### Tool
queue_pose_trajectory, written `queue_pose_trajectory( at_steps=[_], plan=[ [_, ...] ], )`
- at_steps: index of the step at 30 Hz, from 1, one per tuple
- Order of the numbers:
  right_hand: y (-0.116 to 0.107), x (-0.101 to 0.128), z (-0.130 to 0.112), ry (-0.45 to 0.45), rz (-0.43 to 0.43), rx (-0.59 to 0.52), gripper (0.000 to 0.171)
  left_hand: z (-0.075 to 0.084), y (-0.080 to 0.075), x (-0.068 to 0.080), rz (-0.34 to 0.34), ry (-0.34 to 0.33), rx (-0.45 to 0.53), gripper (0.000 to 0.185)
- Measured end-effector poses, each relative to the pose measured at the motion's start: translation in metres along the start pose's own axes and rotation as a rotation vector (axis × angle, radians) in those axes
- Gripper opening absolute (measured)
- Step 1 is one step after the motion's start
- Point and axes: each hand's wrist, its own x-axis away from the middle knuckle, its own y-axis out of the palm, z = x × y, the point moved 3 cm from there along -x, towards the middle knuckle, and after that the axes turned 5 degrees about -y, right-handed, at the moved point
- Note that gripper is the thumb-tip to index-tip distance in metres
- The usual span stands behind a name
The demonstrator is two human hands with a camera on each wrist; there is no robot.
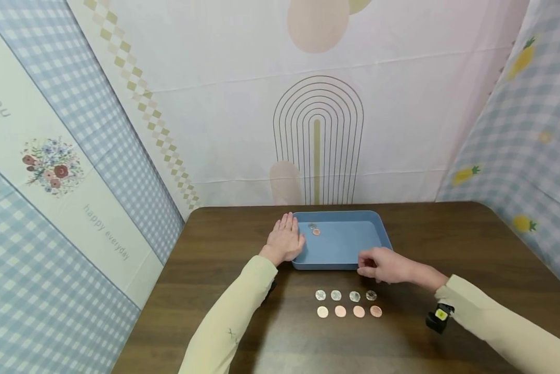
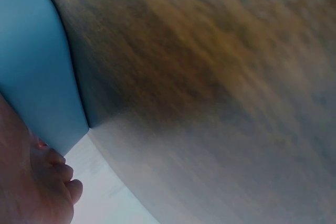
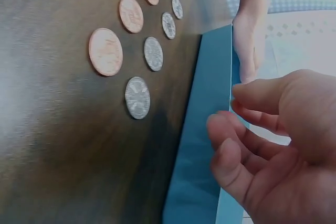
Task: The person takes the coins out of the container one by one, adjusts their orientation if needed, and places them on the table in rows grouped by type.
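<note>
Left hand: lies flat on the table, palm down, just against the left wall of the tray; fingers straight and close together, pointing away from the person; holds nothing. In the left wrist view only the fingertips show, beside the tray's blue wall.
Tray: blue, shallow, rectangular with rounded corners; stands on the table near its middle, between the two hands, its long side facing the person.
Coins in tray: two, one silver and one copper, touching or nearly so, in the far left corner of the tray, near the left hand's fingertips.
Silver coins: row of four on the table, just in front of the tray's near wall, evenly spaced and apart from one another.
Copper coins: row of four, just behind the silver row on the person's side, each one roughly under a silver coin.
Right hand: held at the tray's near right corner, above the right end of the silver row; fingers loosely curled with the thumb apart from them, nothing between them in the right wrist view.
Wrist device: small black unit with a yellow mark, strapped on the right sleeve.
Table: dark brown wood grain.
</note>
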Motion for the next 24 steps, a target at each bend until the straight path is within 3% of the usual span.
queue_pose_trajectory(
  at_steps=[10,24],
  plan=[
    [-0.014,-0.027,0.001,-0.075,0.154,0.111,0.016,0.001,0.0,-0.002,-0.01,-0.01,0.006,0.065],
    [-0.024,-0.072,0.022,0.057,0.23,0.12,0.005,0.002,0.001,-0.009,-0.012,-0.026,0.013,0.065]
  ],
)
